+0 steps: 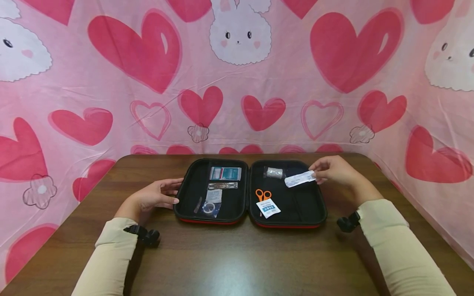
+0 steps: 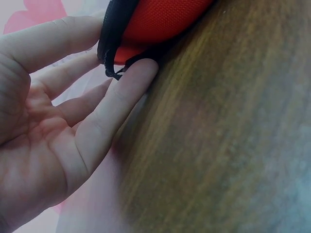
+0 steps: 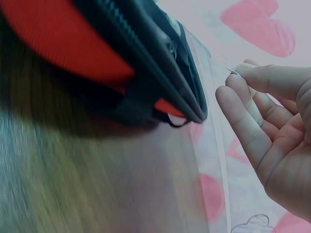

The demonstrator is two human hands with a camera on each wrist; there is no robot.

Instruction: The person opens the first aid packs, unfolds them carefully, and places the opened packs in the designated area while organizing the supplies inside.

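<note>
An open black case with red outer shell lies flat, its two halves side by side. Between thumb and fingertips, my right hand pinches one end of a slim white wrapped packet over the right half. At the case's left side, my left hand rests its fairly straight fingers and thumb against the edge; the left wrist view shows the thumb by the zipper. Inside the right half are a clear-wrapped white roll, orange-handled scissors and a white-and-blue sachet covering their blades.
The left half contains teal-and-white packets, a bag of thin sticks, a pale sachet, a bagged tape roll and tweezers. Beneath is a brown wooden table, with a pink heart-print cloth hanging behind.
</note>
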